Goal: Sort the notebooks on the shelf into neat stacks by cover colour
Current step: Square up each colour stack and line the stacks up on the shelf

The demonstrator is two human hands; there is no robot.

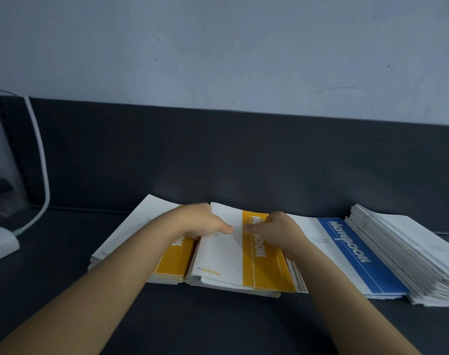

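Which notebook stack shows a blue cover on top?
The blue stack, third from the left, between the middle yellow stack and the fanned white pile. The left stack is also yellow.

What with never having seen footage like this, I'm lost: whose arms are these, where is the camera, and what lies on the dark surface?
No machine here: these are a person's two bare arms. The single picture comes from a camera worn on the head, looking forward and down. On the dark shelf lie four piles: a yellow stack at left, a second yellow stack in the middle, a blue notebook topping the next, a white pile at right. A white cable curves at far left. Both hands rest on the middle stack's top notebook: the right hand curls its fingers over the far edge; the left hand is blurred, so its grip is unclear.
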